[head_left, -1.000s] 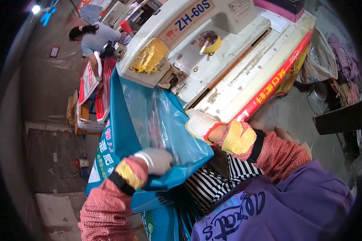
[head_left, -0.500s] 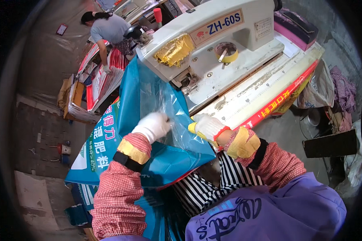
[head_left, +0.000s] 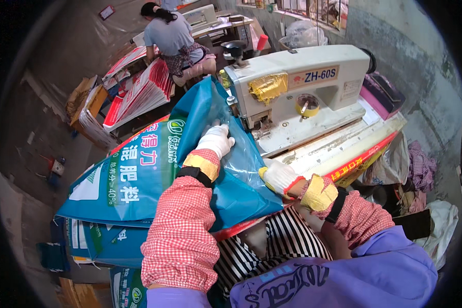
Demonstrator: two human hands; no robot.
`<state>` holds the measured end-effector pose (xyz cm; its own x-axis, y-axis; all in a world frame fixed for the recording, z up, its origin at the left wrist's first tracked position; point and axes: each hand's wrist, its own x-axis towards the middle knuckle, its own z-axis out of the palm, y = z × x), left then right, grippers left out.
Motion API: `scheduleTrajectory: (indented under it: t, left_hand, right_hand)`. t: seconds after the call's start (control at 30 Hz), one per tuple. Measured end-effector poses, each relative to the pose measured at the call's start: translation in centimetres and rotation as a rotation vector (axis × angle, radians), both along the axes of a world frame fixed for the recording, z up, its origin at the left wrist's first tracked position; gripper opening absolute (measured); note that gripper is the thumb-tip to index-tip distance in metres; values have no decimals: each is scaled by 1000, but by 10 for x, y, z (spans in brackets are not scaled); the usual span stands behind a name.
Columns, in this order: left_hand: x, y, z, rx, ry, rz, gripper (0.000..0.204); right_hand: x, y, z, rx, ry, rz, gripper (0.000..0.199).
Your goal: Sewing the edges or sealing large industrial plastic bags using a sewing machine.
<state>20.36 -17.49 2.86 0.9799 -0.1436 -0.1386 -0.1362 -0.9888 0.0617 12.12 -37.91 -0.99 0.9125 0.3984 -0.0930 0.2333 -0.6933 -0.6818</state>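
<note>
From afar, I had the blue bag (head_left: 156, 177) left of the sewing machine (head_left: 357, 59), its far corner just beside it, and my right hand (head_left: 280, 177) closed on the bag's right edge. My left hand (head_left: 215, 141) lay against the clear liner (head_left: 245, 154) at the bag's mouth, though I could not tell whether its fingers gripped or only pressed. I judged the mouth well opened, but the liner was creased and I could make out no stitching along the edge.

Lettering (head_left: 132, 173) on bag (head_left: 161, 164), machine (head_left: 285, 61), purple top (head_left: 385, 272)
</note>
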Motion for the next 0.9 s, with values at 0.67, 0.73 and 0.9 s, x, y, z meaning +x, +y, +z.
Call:
scheduleTrajectory:
  t: [0.67,0.73,0.9]
  left_hand:
    - [-97,-16,27,-533,-122,-194,42]
    - [-122,-37,10,-454,-170,-254,69]
    - [-122,-66,-37,-309,-461,-84,71]
  right_hand:
    - [-135,-35,23,-92,275,-57,25]
    - [-138,-32,24,0,302,-87,24]
    - [-140,-14,26,97,303,-62,22]
